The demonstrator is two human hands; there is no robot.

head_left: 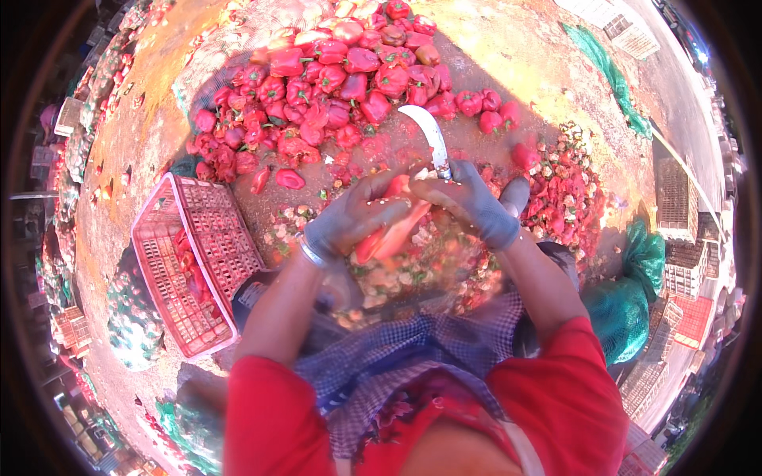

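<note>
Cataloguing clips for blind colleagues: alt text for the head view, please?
A person's gloved left hand holds a red pepper while the gloved right hand grips a curved knife. A heap of red peppers lies beyond; a plastic crate holding red pieces sits at left.

Strong sun bleaches the ground over there to a pale glare, cut by a hard-edged shadow that leaves the middle duller and hazy. The scraps below the hands look smeared, and the outer crates bend toward a black rim.
</note>
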